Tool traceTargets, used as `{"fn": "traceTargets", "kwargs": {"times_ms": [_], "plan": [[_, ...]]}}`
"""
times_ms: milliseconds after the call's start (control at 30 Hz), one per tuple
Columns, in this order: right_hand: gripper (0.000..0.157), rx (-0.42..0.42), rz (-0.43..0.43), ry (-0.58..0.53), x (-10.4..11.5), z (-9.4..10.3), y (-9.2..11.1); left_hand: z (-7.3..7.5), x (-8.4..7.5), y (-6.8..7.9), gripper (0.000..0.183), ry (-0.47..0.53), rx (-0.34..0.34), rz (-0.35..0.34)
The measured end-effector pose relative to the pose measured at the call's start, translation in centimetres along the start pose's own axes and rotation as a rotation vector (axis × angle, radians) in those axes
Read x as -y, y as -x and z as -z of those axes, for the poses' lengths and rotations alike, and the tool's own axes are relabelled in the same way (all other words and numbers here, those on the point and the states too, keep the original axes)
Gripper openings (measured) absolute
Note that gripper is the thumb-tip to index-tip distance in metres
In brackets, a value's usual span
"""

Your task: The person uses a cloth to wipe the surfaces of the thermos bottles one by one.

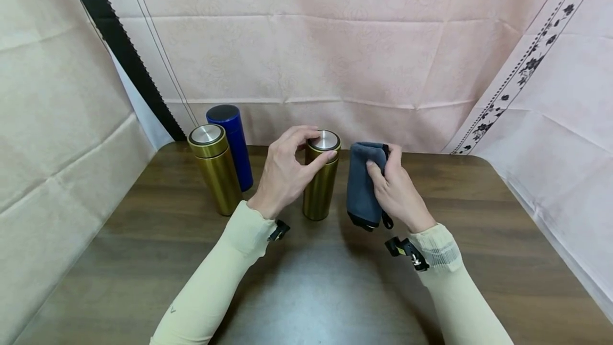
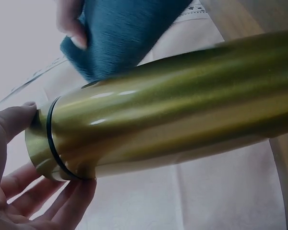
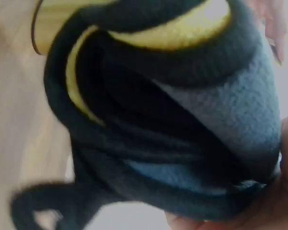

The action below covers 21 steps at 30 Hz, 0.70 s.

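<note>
My left hand (image 1: 288,170) grips the lid end of a gold thermos bottle (image 1: 320,190), which stands upright on the table. Thumb and fingers lie around the gold lid (image 2: 38,143), below its silver top. To its right, my right hand (image 1: 399,190) holds a folded blue-grey towel (image 1: 365,185) with dark edging, thumb in front. Seen from the right wrist, the folds of the towel (image 3: 230,110) show black trim, a yellow strip and a black hanging loop (image 3: 53,206). Towel and bottle are apart in the head view.
A second gold thermos bottle (image 1: 215,174) stands to the left, with a blue bottle (image 1: 237,142) with a dark top just behind it. The brown wooden table (image 1: 306,292) ends at a pale cloth backdrop (image 1: 306,57), which also hangs on both sides.
</note>
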State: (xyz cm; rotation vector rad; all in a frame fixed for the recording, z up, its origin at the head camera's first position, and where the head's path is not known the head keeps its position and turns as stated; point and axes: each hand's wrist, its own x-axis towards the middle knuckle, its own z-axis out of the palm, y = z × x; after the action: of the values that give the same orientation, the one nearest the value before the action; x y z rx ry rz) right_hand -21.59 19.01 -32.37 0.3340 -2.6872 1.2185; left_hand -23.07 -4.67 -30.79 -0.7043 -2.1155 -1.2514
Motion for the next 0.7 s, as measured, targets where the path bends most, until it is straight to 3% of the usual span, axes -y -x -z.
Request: {"fn": "traceTargets", "kwargs": {"times_ms": [133,300,467,567,700], "plan": [[0.053,-0.054,0.005,-0.057,-0.2,-1.0,-0.3,0.2,-0.1,0.0,0.037,-0.031,0.007,-0.013],[0.06,-0.18,0.002,-0.108,0.0,-1.7,-0.4,0.4,-0.2,0.0,0.037,-0.099,0.027,-0.035],[0.046,-0.265,0.082,-0.088,0.4,-2.7,-0.5,0.5,-0.3,0.1,0.039,-0.156,0.034,-0.062],[0.041,-0.265,0.122,-0.082,0.7,-3.1,-0.8,0.4,-0.4,0.1,0.039,-0.163,0.03,-0.067],[0.042,-0.206,0.152,-0.09,1.0,-3.3,-1.3,0.3,-0.4,0.1,0.039,-0.15,0.032,-0.068]]}}
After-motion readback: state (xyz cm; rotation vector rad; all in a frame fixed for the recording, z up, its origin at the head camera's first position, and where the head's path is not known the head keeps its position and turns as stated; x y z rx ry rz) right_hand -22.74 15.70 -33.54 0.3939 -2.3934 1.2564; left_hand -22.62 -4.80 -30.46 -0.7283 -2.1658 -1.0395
